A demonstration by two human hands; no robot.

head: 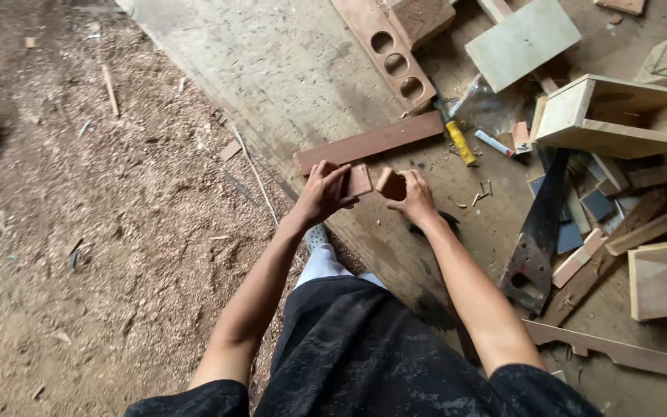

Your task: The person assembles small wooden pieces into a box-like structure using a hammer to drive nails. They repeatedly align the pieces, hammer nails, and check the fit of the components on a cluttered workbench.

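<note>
My left hand (323,193) grips a small flat reddish wood piece (359,181) by its left end. My right hand (414,197) holds a small reddish wood block (387,184) right next to it. The two pieces are close together, almost touching, above a large dusty board (287,69) on the ground. Just beyond the hands lies a long reddish wood plank (372,141).
A hand saw (538,232) lies to the right among wood offcuts. A light wooden box (611,116) and another box (665,278) sit at right. A board with round holes (391,50) and a yellow-handled tool (461,143) lie beyond. Sawdust (102,232) covers the ground at left.
</note>
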